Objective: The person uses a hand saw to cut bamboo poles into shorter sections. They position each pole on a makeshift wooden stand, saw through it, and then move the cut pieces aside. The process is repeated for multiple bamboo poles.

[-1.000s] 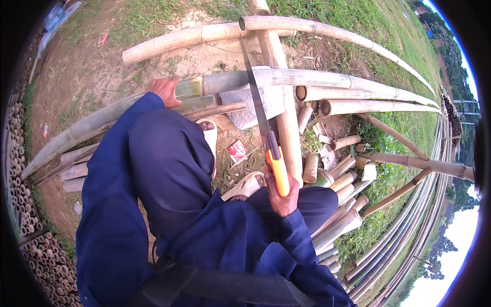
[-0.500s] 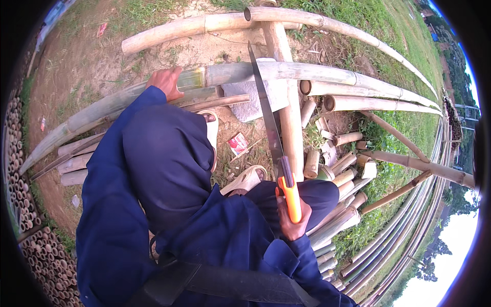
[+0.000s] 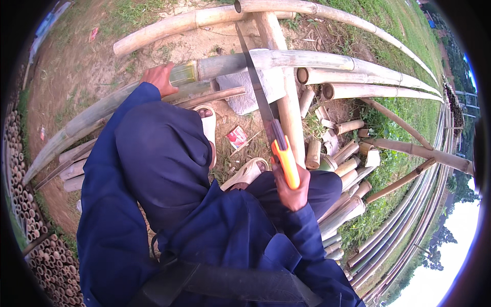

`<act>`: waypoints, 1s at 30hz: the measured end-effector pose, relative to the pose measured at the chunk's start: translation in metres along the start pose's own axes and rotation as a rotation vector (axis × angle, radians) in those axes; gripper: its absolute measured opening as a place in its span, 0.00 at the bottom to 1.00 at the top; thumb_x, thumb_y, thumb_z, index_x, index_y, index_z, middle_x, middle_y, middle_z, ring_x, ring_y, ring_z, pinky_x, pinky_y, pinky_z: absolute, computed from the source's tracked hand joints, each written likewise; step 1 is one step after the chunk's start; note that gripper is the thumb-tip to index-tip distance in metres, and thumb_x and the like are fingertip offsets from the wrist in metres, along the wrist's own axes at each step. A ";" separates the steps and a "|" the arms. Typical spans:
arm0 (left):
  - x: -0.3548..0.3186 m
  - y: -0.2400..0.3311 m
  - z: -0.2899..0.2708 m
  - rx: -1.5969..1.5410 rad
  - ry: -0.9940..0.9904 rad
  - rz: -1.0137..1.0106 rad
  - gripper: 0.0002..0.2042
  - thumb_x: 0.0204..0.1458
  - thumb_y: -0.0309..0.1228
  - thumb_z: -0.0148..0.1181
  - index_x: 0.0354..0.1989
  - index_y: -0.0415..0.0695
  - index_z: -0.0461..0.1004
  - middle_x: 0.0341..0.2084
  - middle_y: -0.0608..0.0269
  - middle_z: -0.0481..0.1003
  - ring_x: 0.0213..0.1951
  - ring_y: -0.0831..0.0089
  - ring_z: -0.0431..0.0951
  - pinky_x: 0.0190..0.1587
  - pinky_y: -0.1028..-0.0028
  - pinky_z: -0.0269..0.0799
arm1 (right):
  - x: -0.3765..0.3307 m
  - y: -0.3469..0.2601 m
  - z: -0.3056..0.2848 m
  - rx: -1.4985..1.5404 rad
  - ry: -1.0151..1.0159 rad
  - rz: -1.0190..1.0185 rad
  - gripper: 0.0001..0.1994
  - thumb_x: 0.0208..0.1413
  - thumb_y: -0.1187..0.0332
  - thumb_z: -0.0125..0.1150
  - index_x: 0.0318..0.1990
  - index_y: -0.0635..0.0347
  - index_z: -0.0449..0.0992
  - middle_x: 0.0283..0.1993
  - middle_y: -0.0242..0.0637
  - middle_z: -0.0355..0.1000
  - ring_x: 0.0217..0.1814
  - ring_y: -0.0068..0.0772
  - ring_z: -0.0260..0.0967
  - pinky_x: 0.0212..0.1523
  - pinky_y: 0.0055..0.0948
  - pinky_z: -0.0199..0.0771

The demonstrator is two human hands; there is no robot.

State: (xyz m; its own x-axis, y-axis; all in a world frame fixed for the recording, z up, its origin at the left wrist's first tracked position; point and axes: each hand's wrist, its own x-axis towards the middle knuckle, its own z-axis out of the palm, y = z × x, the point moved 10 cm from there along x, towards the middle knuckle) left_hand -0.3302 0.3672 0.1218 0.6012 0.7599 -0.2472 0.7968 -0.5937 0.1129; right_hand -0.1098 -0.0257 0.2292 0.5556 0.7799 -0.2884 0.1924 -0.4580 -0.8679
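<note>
My right hand (image 3: 292, 190) grips the orange handle of a hand saw (image 3: 266, 113), whose long blade reaches forward and crosses a green-grey bamboo pole (image 3: 317, 60). That pole lies across an upright pale bamboo post (image 3: 289, 102) and a flat stone (image 3: 250, 89). My left hand (image 3: 159, 78) presses down on the same pole farther left, next to a green-painted band. Both arms wear dark blue sleeves, and my knee (image 3: 158, 153) in blue cloth fills the middle. Pale sandals (image 3: 207, 123) show on my feet.
Short cut bamboo pieces (image 3: 342, 158) pile at the right beside long poles (image 3: 388, 82) lying on grass. Stacked bamboo ends (image 3: 30, 225) line the left rim. A small red wrapper (image 3: 237, 137) lies on bare dirt. More long poles (image 3: 169, 25) lie ahead.
My right hand has pulled the saw back toward me, its handle moving down and right. My left hand has stayed pressed on the pole.
</note>
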 end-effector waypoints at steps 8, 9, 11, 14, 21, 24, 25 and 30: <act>0.000 -0.008 0.000 0.050 -0.026 -0.031 0.43 0.37 0.46 0.76 0.65 0.42 0.70 0.44 0.39 0.81 0.49 0.45 0.82 0.55 0.52 0.76 | -0.040 0.013 -0.011 0.063 0.077 -0.113 0.12 0.61 0.72 0.68 0.49 0.70 0.81 0.34 0.38 0.79 0.35 0.21 0.74 0.40 0.27 0.76; -0.001 -0.005 0.000 0.030 0.003 -0.012 0.41 0.38 0.46 0.75 0.63 0.41 0.71 0.44 0.40 0.82 0.49 0.45 0.82 0.54 0.53 0.77 | -0.050 0.015 -0.015 0.058 0.082 -0.096 0.14 0.62 0.72 0.68 0.51 0.70 0.81 0.35 0.39 0.80 0.36 0.21 0.75 0.42 0.27 0.76; -0.001 0.000 0.000 -0.008 0.060 0.024 0.38 0.39 0.44 0.73 0.60 0.39 0.71 0.43 0.43 0.82 0.48 0.46 0.83 0.53 0.53 0.77 | -0.045 0.021 -0.018 0.052 0.060 -0.005 0.15 0.62 0.72 0.67 0.54 0.69 0.81 0.36 0.39 0.81 0.36 0.21 0.75 0.42 0.27 0.77; 0.012 0.001 -0.007 -0.021 -0.008 0.023 0.37 0.38 0.44 0.74 0.59 0.40 0.72 0.42 0.44 0.83 0.47 0.46 0.83 0.53 0.53 0.77 | 0.022 0.006 -0.010 0.126 -0.013 0.079 0.08 0.65 0.71 0.66 0.43 0.69 0.82 0.27 0.24 0.73 0.28 0.14 0.64 0.29 0.22 0.66; -0.002 -0.008 0.009 0.017 0.098 0.083 0.37 0.39 0.45 0.74 0.59 0.41 0.72 0.40 0.44 0.83 0.45 0.46 0.83 0.52 0.53 0.77 | -0.057 0.010 -0.015 0.076 0.114 -0.094 0.11 0.60 0.75 0.67 0.48 0.71 0.81 0.30 0.37 0.78 0.33 0.20 0.71 0.38 0.28 0.75; 0.000 -0.003 0.009 -0.006 0.034 0.035 0.37 0.40 0.45 0.74 0.59 0.41 0.71 0.42 0.44 0.82 0.47 0.46 0.83 0.53 0.53 0.76 | -0.057 0.012 -0.028 0.038 0.075 -0.022 0.15 0.60 0.75 0.67 0.53 0.71 0.80 0.33 0.38 0.80 0.36 0.21 0.75 0.43 0.26 0.77; 0.003 0.002 0.004 -0.006 0.042 0.037 0.37 0.40 0.45 0.74 0.60 0.41 0.71 0.42 0.44 0.82 0.47 0.46 0.83 0.53 0.53 0.76 | -0.033 0.009 -0.017 0.084 0.067 -0.062 0.12 0.61 0.73 0.67 0.49 0.71 0.81 0.31 0.38 0.79 0.34 0.21 0.73 0.40 0.27 0.76; -0.004 0.000 -0.004 0.006 0.044 0.052 0.37 0.41 0.45 0.74 0.60 0.42 0.71 0.44 0.44 0.82 0.47 0.46 0.83 0.53 0.53 0.76 | 0.064 -0.006 0.027 0.098 0.045 -0.150 0.09 0.60 0.72 0.69 0.39 0.70 0.80 0.25 0.34 0.73 0.27 0.18 0.64 0.31 0.28 0.69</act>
State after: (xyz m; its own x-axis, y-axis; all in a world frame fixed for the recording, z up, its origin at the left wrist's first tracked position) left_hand -0.3319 0.3652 0.1268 0.6437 0.7391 -0.1984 0.7644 -0.6337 0.1191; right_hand -0.0966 0.0384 0.2048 0.5624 0.8156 -0.1360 0.1976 -0.2924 -0.9357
